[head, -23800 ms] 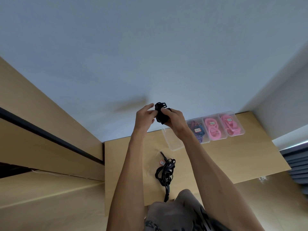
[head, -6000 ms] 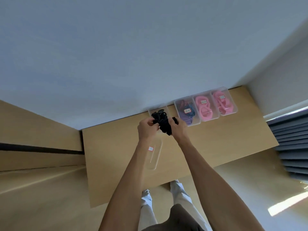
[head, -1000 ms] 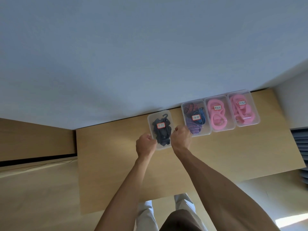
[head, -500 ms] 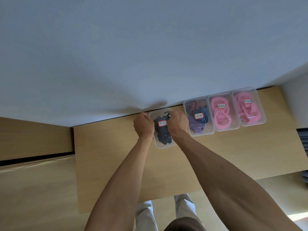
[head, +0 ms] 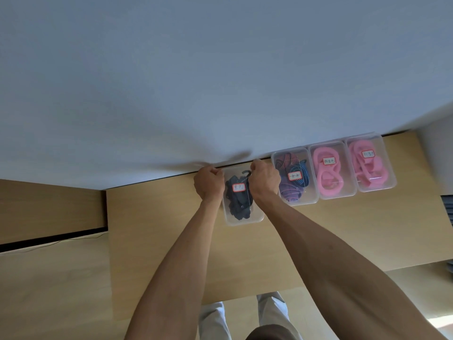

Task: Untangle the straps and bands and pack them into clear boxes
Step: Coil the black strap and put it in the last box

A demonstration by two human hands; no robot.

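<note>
The fingers of the left hand (head: 207,183) are curled over the far left corner of the clear box (head: 242,218), and those of the right hand (head: 265,179) are curled over its far right corner; both hands grip the box, though the fingertips themselves are hidden behind the knuckles. The box sits on the table (head: 306,231) with its far end against the wall (head: 220,82), first in a row of four.

Inside lies a bundle of black straps (head: 239,204), with a dark hook (head: 245,173) showing near the far end and a small red-edged label (head: 238,187) on the lid. The box looks like thin, glossy plastic with rounded corners: light, a little flexible and likely slippery, so it is best held by the rim or corners, as now. The straps look soft and limp and would spring up under a loose lid.

Just beside it stands a box of striped cords (head: 293,177) in purple, blue and red, then two boxes of pink bands (head: 328,171), thick, smooth and rubbery-looking loops. The table is pale wood-grain, matt and flat.
</note>
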